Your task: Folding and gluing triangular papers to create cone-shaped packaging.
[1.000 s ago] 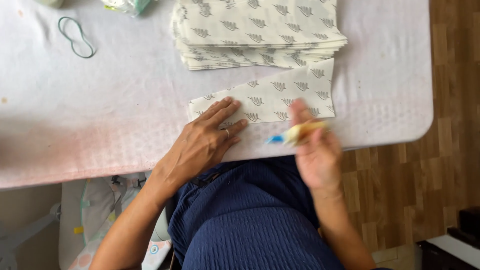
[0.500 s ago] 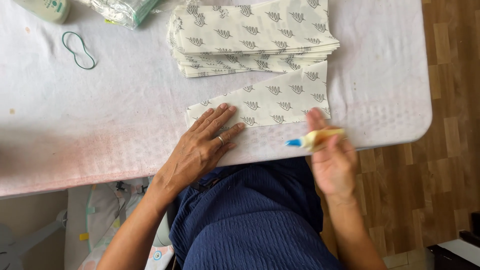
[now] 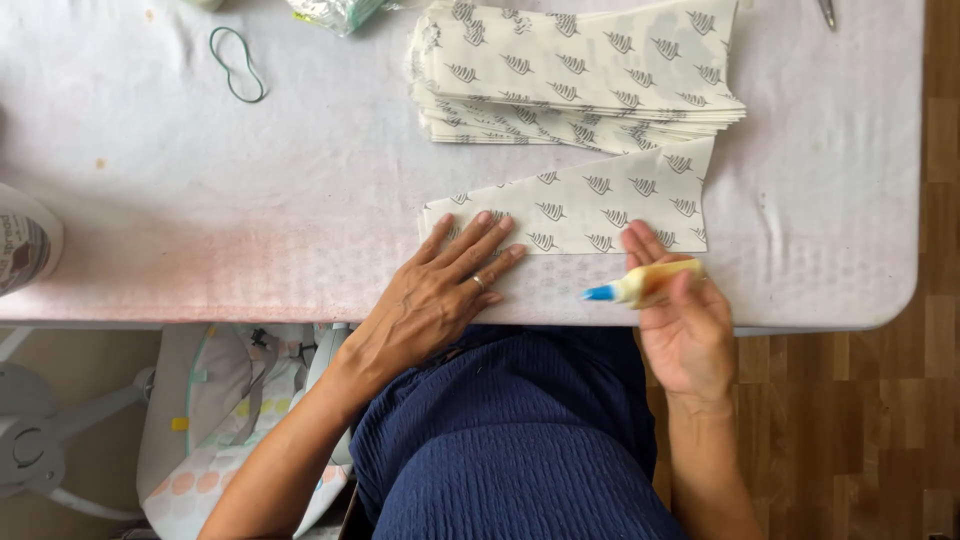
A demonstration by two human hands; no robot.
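Observation:
A single cream paper piece (image 3: 600, 205) printed with grey leaf shapes lies near the table's front edge. My left hand (image 3: 440, 290) rests flat with its fingertips pressing the piece's left end. My right hand (image 3: 680, 320) holds a small yellow glue tube with a blue tip (image 3: 645, 285), pointing left, just below the paper's lower edge. Behind the piece sits a stack of the same printed paper (image 3: 580, 75).
The white table (image 3: 200, 200) ends at the right over a wooden floor. A green rubber band (image 3: 237, 62) lies at the back left, a plastic bag (image 3: 335, 12) beside it, a round container (image 3: 25, 245) at the left edge, and a metal tool tip (image 3: 828, 12) at the top right.
My right hand with the glue tube has shifted slightly right and up toward the paper's lower edge. My left hand stays pressed on the paper's left end.

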